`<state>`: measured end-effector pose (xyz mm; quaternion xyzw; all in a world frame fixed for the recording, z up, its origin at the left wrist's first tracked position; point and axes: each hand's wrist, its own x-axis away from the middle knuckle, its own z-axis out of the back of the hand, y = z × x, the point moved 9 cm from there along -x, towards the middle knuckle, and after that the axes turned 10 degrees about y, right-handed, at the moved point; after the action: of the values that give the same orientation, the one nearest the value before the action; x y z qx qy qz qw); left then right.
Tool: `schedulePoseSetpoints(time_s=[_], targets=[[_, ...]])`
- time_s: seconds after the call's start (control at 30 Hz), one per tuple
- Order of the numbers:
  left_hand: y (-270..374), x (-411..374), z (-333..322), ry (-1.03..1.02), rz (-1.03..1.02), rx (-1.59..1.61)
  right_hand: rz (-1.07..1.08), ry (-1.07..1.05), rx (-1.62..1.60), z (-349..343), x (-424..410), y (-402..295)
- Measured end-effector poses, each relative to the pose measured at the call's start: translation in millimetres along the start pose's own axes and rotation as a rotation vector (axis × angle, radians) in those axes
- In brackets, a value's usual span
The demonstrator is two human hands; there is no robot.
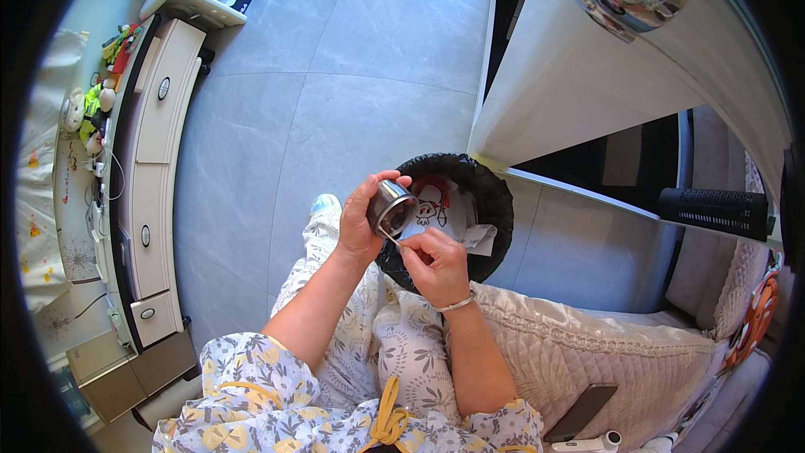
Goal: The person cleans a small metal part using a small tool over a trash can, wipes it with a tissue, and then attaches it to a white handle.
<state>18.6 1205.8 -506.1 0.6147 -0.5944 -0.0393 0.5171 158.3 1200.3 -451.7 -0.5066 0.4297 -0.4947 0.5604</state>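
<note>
My left hand (361, 214) is wrapped around a small cylindrical container (393, 201) with a shiny metal rim, its opening tilted towards my right. Between the thumb and fingers of my right hand (434, 258) is a thin pale stick (390, 236), its far end at the container's rim. Both hands are over the near left side of a round bin lined with a black plastic bag (497, 201). Inside the bin lie a white bag with a red and black cartoon print (434, 204) and a piece of white paper (481, 239). What the container holds is hard to make out.
A quilted sofa cover (585, 340) is at my right, with a dark smartphone (582, 412) and a white handheld device (588, 443) on it. A glass-edged table (585, 75) stands beyond the bin. White drawers (151, 220) line the left side of the grey tiled floor.
</note>
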Motion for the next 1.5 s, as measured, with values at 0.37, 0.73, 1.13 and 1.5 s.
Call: schedulePoseSetpoints(time_s=[0.37, 0.73, 1.13, 1.5], targets=[[-10.0, 1.6, -10.7, -0.089, 0.076, -0.040, -0.166, -0.102, -0.225, -4.4, 1.9, 9.0], [-21.0, 13.3, -15.6, -0.233, 0.248, -0.359, -0.098, -0.036, -0.167, 4.7, -2.0, 11.1], [-3.7, 21.8, -30.0, -0.346, 0.193, -0.134, 0.387, 0.135, 0.346, 15.8, 2.0, -30.8], [-2.0, 9.8, -15.5, -0.250, 0.077, -0.087, 0.419, 0.124, 0.488, 1.0, 8.3, -27.3]])
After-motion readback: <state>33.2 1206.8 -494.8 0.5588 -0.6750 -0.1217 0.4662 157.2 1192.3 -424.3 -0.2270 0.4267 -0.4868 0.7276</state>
